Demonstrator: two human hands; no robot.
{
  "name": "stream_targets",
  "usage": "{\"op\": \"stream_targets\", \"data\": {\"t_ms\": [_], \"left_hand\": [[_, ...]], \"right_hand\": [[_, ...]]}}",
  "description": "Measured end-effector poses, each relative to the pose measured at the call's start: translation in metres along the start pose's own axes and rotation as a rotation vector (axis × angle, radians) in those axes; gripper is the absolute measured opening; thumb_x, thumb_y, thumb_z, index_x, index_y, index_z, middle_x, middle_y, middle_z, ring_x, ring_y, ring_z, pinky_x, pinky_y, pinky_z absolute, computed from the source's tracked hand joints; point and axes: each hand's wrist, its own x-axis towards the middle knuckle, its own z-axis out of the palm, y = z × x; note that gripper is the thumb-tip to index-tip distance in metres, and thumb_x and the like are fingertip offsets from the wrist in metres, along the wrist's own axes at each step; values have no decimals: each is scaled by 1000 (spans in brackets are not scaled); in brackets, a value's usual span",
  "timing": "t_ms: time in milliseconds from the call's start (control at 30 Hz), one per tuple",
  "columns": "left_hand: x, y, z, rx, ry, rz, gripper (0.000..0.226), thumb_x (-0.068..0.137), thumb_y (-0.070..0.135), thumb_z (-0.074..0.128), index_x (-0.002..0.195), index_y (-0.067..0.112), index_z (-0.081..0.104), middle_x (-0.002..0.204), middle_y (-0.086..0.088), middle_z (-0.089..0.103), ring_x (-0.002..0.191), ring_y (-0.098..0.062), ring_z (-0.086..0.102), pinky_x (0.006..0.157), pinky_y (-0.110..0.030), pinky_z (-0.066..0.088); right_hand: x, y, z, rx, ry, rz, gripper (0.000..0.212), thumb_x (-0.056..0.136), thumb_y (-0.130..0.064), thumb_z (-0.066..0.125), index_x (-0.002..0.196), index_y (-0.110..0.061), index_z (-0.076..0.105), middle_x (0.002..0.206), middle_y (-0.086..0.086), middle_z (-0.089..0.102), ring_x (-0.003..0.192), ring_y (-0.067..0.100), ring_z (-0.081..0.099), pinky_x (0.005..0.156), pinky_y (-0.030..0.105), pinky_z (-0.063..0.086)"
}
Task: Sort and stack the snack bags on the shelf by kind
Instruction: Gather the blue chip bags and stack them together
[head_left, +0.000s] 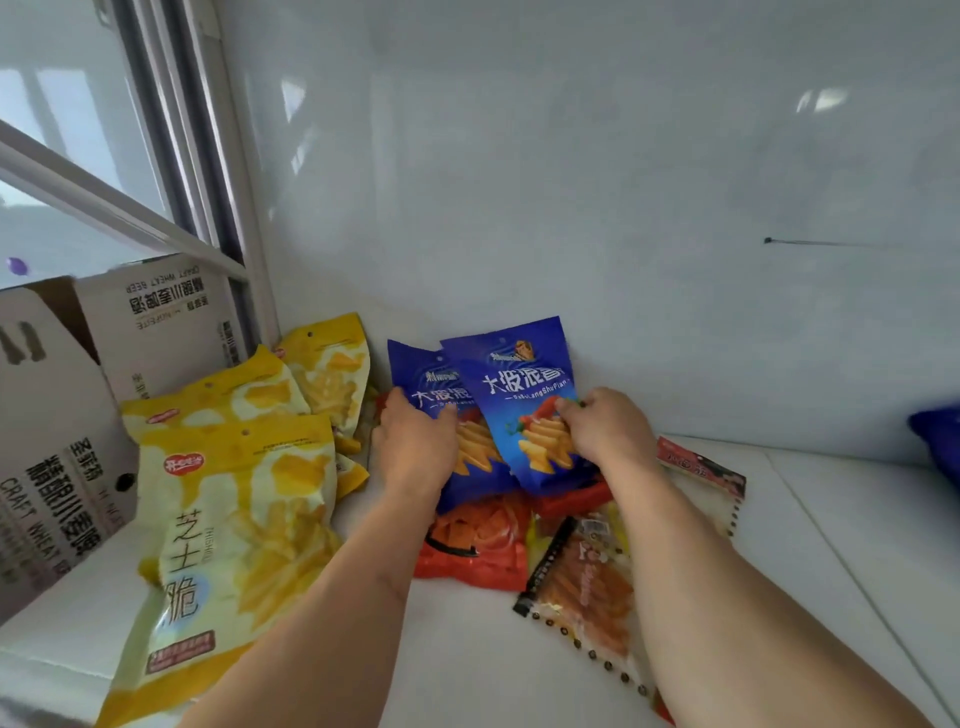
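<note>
Head cam, L to R, clock positions taken from frame centre.

9 o'clock: two cardboard beer cartons (57, 457), "Craft Wheat Beer" print, standing on the white shelf (467, 649) against the window frame (228, 171).

8 o'clock: yellow cheese-stick bags (234, 519), approx. three, overlapping, leaning on each other just beside the cartons; rearmost one touches the back wall.

Centre, 6 o'clock: left hand (415, 447) grips the rear blue chip bag (415, 369), thumb on the front face, fingers curled behind. Right hand (608, 431) pinches the front blue chip bag (519, 384) at its lower R edge, fingers closed on the film. Both blue bags upright, overlapping, front one covering the R part of the rear one; tops near the wall, contact w/ wall cannot be judged.

Below the hands: red-orange snack packs (478, 540) flat on the shelf, partly under the blue bags. At 5 o'clock, clear packet of orange strips (587, 587) w/ black dotted border, lying flat, partly under the R forearm. Red-printed flat packet (711, 478) at 4 o'clock, beside the R wrist.

3 o'clock, frame edge: dark blue bag (940, 441), cut off, well apart from the others.
</note>
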Motion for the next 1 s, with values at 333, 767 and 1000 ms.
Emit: {"op": "stream_targets", "data": {"t_ms": [333,767,1000], "left_hand": [[-24,14,-5,-259,-128,94,86,78,12,77,148,24,29,133,-2,59,114,-24,63,97,-48,53],[-107,50,6,-736,-658,-268,26,91,-10,57,112,5,57,98,-20,71,73,-32,72,59,-43,61],[-172,75,62,-608,-648,-163,5,97,11,61,102,11,62,92,-12,76,74,-27,74,63,-41,62]], "right_hand": [[-35,16,-15,62,34,103,41,102,-48,41,115,-11,53,112,11,67,98,32,67,73,36,45],[-65,109,-103,566,156,214,25,97,-35,60,105,-13,54,105,10,70,86,29,72,74,44,62],[-87,205,-170,599,300,250,34,90,-37,70,103,-14,49,98,4,64,90,23,67,80,46,59]]}}
